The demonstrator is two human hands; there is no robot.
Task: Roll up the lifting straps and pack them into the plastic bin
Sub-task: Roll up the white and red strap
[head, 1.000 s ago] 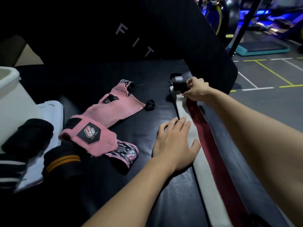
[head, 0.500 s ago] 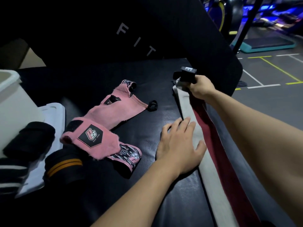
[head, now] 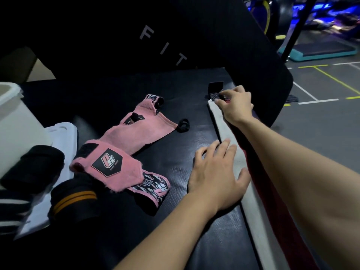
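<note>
- A white plastic bin stands at the far left edge of the black padded desk, with a white lid lying flat just beside it on its right.
- A black rolled wrap lies on the lid, near the bin's wall.
- Nearer, a second black wrap with orange stripes sits on the desk, touching the near pink piece.
- Two pink wrist wraps lie in the middle: the near pink wrap shows a black logo patch and a patterned strap end, and the far pink wrap lies flat behind it, overlapping it; a small black loop sits at its right corner.
- The left hand lies flat, palm down, fingers straight and slightly spread; its fingertips and thumb rest on the grey edge of the long strap. Its grip is released: it presses, grasping nothing.
- The long strap, grey beside a dark red band, runs along the right edge of the desk from the near right corner up to the far end.
- The right hand is at the strap's far end, fingers curled, pinching the strap's end where a black tab stands folded up.
- A black backrest with pale letters rises behind the desk; grey floor with painted lines lies to the right.
</note>
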